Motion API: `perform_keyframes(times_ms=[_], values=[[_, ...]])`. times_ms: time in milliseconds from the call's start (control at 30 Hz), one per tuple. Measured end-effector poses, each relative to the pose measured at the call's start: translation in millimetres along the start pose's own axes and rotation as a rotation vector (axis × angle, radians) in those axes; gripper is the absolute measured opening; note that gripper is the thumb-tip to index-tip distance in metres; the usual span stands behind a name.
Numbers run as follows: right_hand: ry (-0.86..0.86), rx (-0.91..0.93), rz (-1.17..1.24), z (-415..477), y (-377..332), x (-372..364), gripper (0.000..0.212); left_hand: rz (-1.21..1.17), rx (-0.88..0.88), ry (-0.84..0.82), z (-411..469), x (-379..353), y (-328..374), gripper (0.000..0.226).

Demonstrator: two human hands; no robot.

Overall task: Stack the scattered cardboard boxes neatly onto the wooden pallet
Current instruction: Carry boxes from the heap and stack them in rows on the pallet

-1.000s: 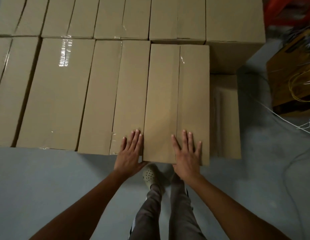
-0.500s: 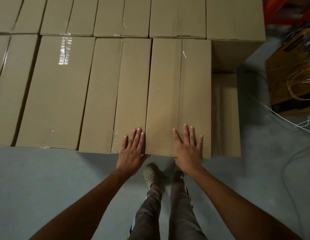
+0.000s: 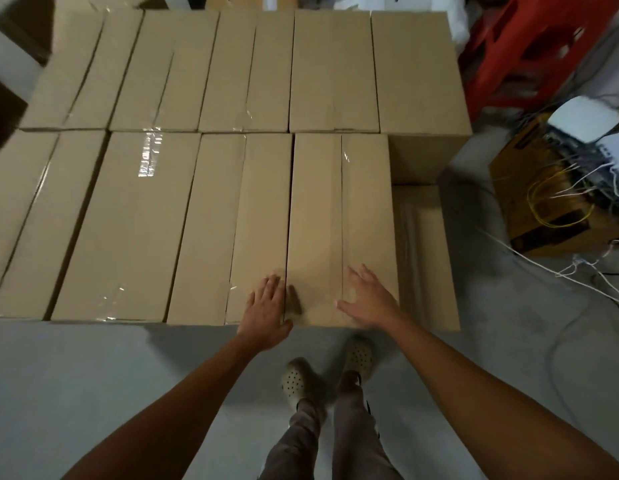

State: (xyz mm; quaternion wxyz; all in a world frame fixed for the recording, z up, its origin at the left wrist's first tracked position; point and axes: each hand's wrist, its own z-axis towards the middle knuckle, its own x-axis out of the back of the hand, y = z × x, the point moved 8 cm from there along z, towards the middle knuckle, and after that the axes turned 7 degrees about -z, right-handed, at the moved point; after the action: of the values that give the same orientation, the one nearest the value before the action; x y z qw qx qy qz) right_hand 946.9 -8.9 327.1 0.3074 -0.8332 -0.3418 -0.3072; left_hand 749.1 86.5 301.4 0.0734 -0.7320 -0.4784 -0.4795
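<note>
Head view, looking down. I count ten cardboard boxes (image 3: 128,220) in sight, packed side by side with their taped seams running away from me: five in the far row (image 3: 249,71), four in the near row (image 3: 211,230) at the same height (the leftmost is cut by the frame edge), and one lower box (image 3: 425,258) just beside the right end of the near row. The task box, the rightmost near box (image 3: 339,209), sits flush against its neighbour on the left and against the far row. Two hands are at its near end. The left hand (image 3: 266,306) lies over the seam between this box and its neighbour, fingers (image 3: 271,285) straight and together, gripping nothing. The right hand (image 3: 368,299) is over the box's right half, fingers (image 3: 361,275) spread and straight, also gripping nothing. Motion blur keeps me from telling whether either palm touches the cardboard. Below, two perforated clogs (image 3: 296,379) stand on the grey floor (image 3: 93,375). At right: one red plastic frame (image 3: 529,46), one yellow case (image 3: 543,209) with tangled cables (image 3: 557,192), one white device (image 3: 581,117).
</note>
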Motion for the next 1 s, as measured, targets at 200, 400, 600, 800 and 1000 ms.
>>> perform_keyframes(times_ms=[200,400,600,800,1000], values=[[0.263,-0.034,0.259,-55.0,-19.3,63.2,0.081,-0.234,-0.055,0.278,-24.0,91.3,35.3,0.085],[0.547,0.027,0.392,-137.1,-52.0,100.9,0.081,-0.349,-0.197,0.523,-87.7,160.1,67.0,0.079],[0.697,0.114,0.436,-210.2,-84.3,112.1,0.082,-0.446,-0.291,0.699,-160.9,182.7,80.5,0.076],[0.729,0.265,0.451,-264.6,-107.7,100.4,0.085,-0.516,-0.305,0.838,-232.3,169.6,76.4,0.075],[0.694,0.403,0.433,-313.9,-135.3,64.9,0.085,-0.543,-0.243,0.919,-313.3,132.3,59.2,0.073]])
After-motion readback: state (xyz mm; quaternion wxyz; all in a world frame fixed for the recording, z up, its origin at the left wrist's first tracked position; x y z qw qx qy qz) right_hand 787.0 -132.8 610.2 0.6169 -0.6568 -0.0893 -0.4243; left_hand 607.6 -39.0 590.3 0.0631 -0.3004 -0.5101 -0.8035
